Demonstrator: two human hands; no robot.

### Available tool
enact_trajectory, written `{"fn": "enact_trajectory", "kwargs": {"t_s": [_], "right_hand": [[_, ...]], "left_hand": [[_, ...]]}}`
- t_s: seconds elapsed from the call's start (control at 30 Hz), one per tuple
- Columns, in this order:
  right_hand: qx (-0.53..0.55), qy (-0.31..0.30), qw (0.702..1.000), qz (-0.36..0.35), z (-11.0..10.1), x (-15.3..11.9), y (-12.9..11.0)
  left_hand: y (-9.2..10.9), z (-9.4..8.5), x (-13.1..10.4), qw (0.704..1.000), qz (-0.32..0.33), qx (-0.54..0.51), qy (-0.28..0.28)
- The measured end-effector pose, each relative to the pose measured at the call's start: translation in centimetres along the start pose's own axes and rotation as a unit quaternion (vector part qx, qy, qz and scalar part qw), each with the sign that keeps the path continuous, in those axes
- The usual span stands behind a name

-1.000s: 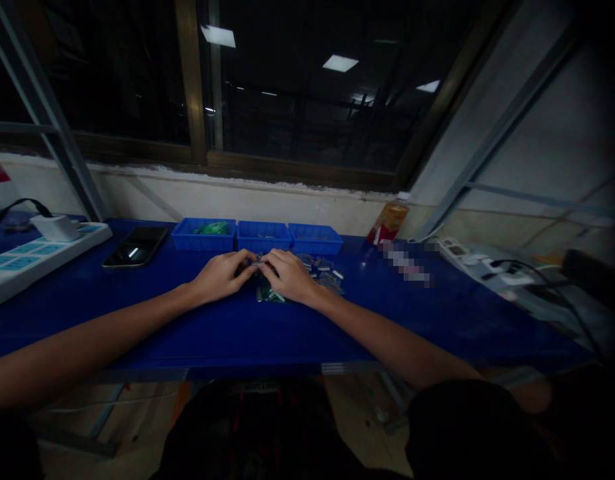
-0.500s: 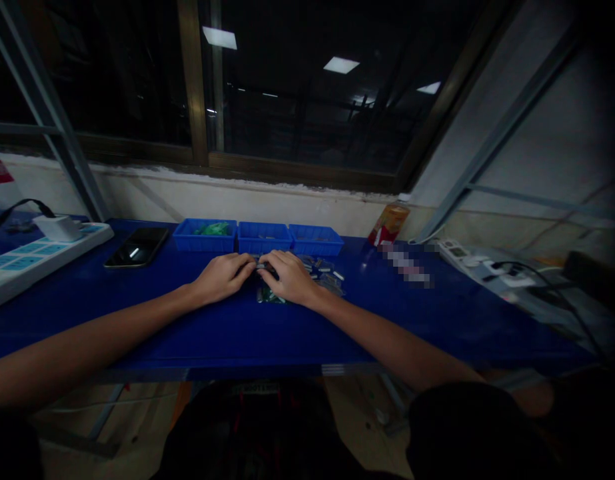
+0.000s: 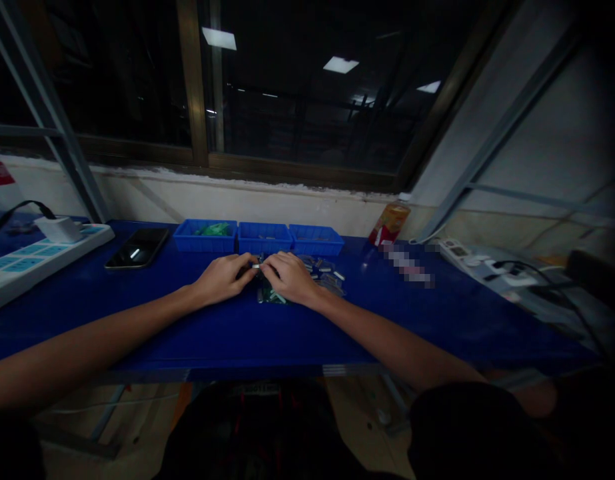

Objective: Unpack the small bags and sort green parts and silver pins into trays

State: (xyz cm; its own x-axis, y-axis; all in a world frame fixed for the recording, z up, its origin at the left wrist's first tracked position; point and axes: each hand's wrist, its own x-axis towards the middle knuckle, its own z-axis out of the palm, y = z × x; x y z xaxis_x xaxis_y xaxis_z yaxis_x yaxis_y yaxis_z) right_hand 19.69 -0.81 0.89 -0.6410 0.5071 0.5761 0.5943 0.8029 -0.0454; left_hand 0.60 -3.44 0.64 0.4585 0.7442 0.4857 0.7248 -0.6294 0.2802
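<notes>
Between my two hands is a small pale, narrow piece, too small to name more exactly. My left hand pinches its left end between thumb and fingers. From the other side, the fingertips of my right hand close on its right end. Just below my right hand lies a clear bag with green and white bits, partly covered by the fingers. Small clear bags with pale strips are scattered on the table to the right of that hand.
Behind my hands stand three blue bins: a left bin with green pieces, a middle bin and a right bin. A phone and a power strip lie left; a drink bottle stands right on the blue table.
My fingers have shifted slightly, and the pale piece between them shows more plainly. Both arms stay almost where they were.
</notes>
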Motion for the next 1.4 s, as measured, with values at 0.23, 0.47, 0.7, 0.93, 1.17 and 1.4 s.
{"fn": "enact_trajectory", "kwargs": {"t_s": [0.23,0.47,0.7,0.93,1.17,1.4], "right_hand": [[0.033,-0.004,0.999,-0.016,-0.11,-0.04,-0.07],[0.009,-0.005,1.000,-0.008,0.23,-0.07,0.18],[-0.023,-0.022,0.999,-0.012,0.08,0.04,0.08],[0.037,-0.015,0.999,0.004,-0.25,-0.03,-0.04],[0.038,-0.008,0.999,-0.016,-0.31,-0.07,-0.01],[0.010,-0.007,1.000,-0.009,0.20,-0.09,0.26]], "left_hand": [[0.09,-0.28,0.14,0.999,0.001,0.030,-0.024],[-0.05,-0.12,0.11,1.000,0.000,-0.008,-0.004],[-0.08,0.12,0.06,1.000,0.002,-0.023,0.009],[0.07,-0.21,0.06,1.000,0.000,-0.003,0.014],[-0.16,-0.16,0.15,1.000,0.005,0.017,-0.011],[-0.03,-0.07,0.13,1.000,0.002,-0.018,0.003]]}}
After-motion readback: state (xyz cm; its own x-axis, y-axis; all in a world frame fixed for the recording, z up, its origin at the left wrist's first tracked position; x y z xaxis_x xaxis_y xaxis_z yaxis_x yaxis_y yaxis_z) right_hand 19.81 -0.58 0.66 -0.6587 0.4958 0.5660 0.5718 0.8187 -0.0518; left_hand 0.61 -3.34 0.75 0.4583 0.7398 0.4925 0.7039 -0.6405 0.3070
